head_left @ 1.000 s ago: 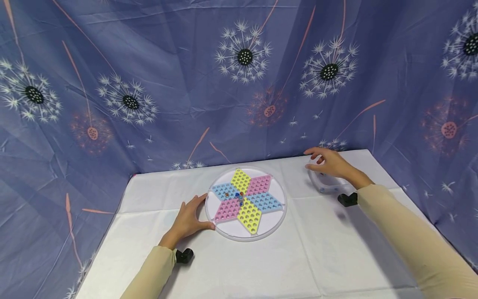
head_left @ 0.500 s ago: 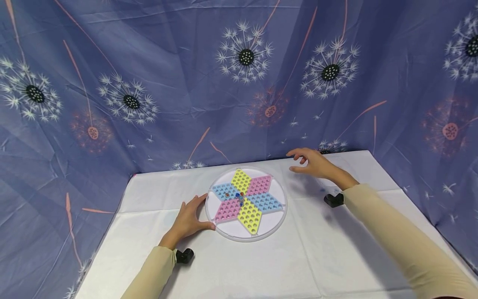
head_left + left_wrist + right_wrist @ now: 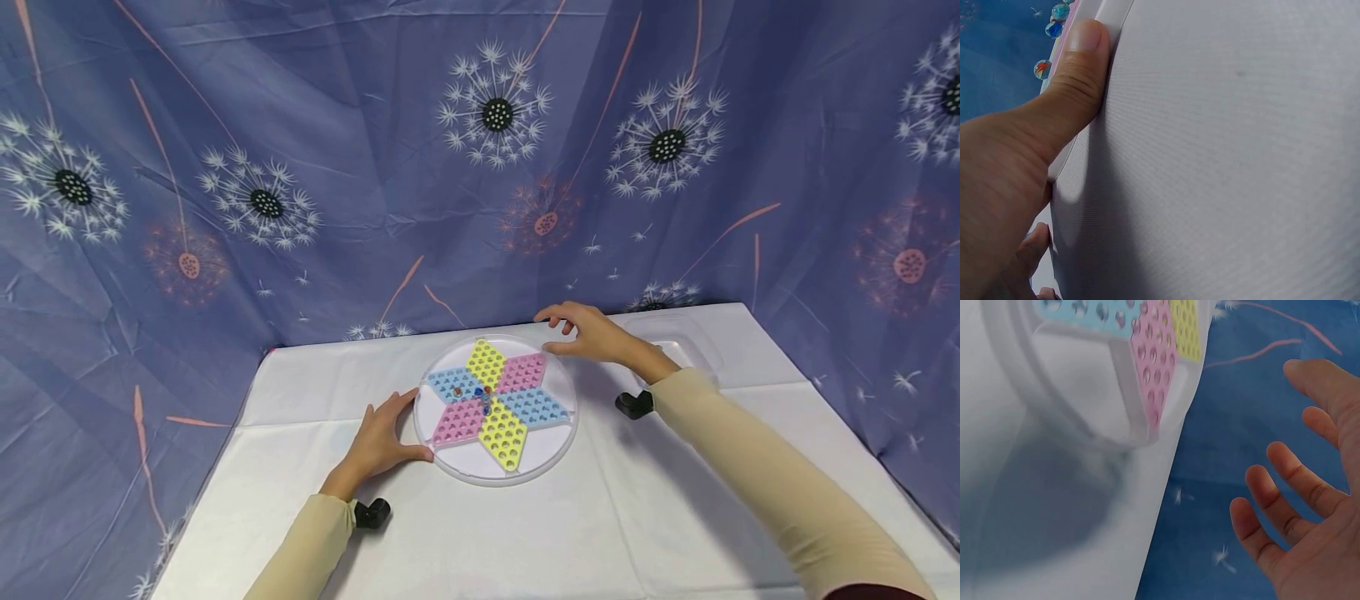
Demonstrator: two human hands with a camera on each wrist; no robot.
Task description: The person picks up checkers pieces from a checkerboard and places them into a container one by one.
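Note:
A round white Chinese checkers board (image 3: 551, 446) lies on the table, its star made of pink, yellow and blue sections. Several glass marbles (image 3: 486, 409) sit near the star's middle, and a single marble (image 3: 457, 391) rests in the left blue section. My left hand (image 3: 378, 437) touches the board's left rim, thumb and fingers spread along it; the left wrist view shows the thumb (image 3: 1082, 69) against the edge. Over the board's far right rim hovers my right hand (image 3: 588, 333). Its fingers are loosely bent and spread, and the right wrist view shows nothing held in them (image 3: 1297, 512).
Behind the right forearm stands a clear plastic container (image 3: 697, 333), partly hidden by the arm. A white cloth (image 3: 540, 542) covers the table. A blue dandelion-print curtain (image 3: 360, 167) hangs along the back and sides.
My right hand has moved left from above the clear container to the board's far right edge. The left hand stays at the rim, and the marbles on the board look the same.

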